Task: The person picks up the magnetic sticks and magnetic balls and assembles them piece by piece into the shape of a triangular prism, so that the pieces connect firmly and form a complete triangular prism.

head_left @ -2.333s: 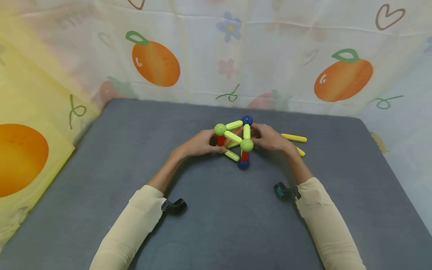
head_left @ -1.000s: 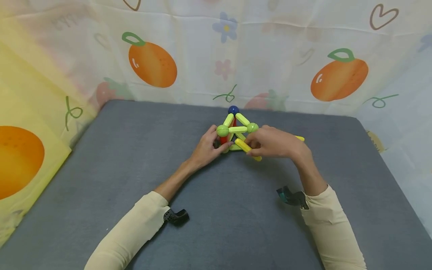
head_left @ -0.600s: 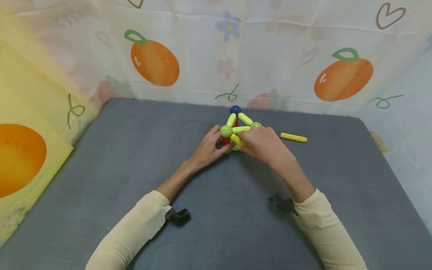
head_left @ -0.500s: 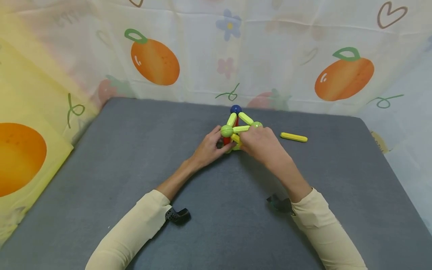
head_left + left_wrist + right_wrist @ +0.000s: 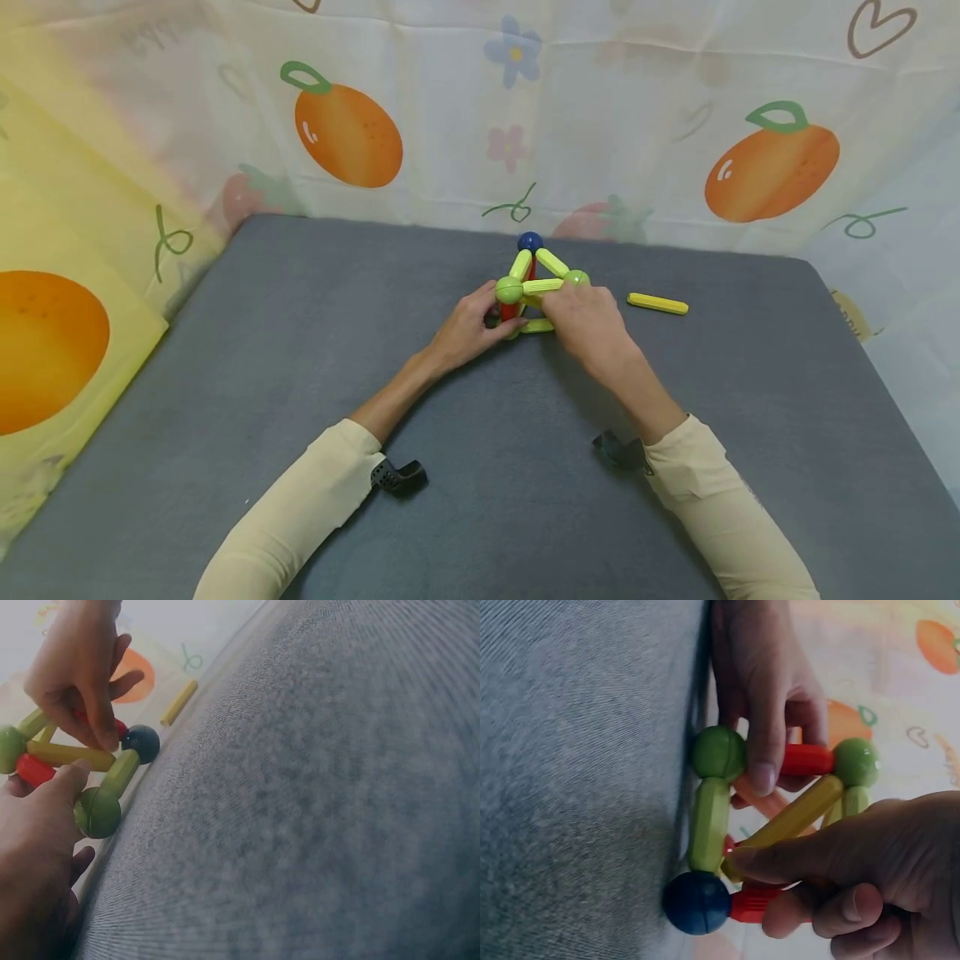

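A frame of magnetic rods and balls stands towards the back of the table, with a blue ball [image 5: 530,242] at its rear top and green balls [image 5: 509,290] at its front top corners. My left hand [image 5: 468,327] grips the frame's left side, around the upright red rod [image 5: 807,760]. With thumb and fingers, my right hand [image 5: 588,329] pinches a yellow rod [image 5: 795,810]. That rod slants across the front face, from the upper green ball [image 5: 857,762] down towards a dark blue ball [image 5: 697,902]. An orange rod [image 5: 761,796] shows behind it.
One loose yellow rod [image 5: 657,303] lies on the grey table [image 5: 480,500] to the right of the frame. A fruit-printed cloth [image 5: 450,125] hangs along the back edge.
The frame has been turned, its blue top ball now at the rear. My right hand has picked up one of two yellow rods from the table and carried it left to the front face.
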A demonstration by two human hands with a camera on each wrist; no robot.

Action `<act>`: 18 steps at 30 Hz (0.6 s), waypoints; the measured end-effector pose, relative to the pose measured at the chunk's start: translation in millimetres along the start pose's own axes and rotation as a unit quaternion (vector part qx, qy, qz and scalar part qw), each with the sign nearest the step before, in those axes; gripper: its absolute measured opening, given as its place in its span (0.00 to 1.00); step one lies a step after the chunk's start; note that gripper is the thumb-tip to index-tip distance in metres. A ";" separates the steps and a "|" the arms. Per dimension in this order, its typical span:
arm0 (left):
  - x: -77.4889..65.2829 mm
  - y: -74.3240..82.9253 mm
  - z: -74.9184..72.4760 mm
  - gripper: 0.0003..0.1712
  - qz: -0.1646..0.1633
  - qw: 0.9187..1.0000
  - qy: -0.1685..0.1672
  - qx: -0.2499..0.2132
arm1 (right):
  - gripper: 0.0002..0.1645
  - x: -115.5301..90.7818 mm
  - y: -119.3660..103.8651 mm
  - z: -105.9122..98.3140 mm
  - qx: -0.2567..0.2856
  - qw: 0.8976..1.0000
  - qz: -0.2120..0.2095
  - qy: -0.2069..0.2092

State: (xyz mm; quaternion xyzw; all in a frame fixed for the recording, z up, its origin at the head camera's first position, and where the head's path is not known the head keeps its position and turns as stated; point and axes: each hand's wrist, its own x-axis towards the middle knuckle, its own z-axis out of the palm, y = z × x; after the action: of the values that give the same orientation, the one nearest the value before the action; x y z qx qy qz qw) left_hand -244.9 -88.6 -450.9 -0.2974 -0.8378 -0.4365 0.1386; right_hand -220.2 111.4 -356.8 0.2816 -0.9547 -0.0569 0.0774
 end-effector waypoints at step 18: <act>0.6 -1.1 1.1 0.16 0.009 1.000 0.004 -0.001 | 0.10 3.4 -1.4 3.2 0.113 0.984 0.088 -0.110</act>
State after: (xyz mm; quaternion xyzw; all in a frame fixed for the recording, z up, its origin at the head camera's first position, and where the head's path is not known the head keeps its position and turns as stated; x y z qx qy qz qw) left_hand -245.9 -88.0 -452.0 -0.3029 -0.8340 -0.4376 0.1457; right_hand -222.9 108.6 -359.8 0.1955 -0.9787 0.0279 -0.0553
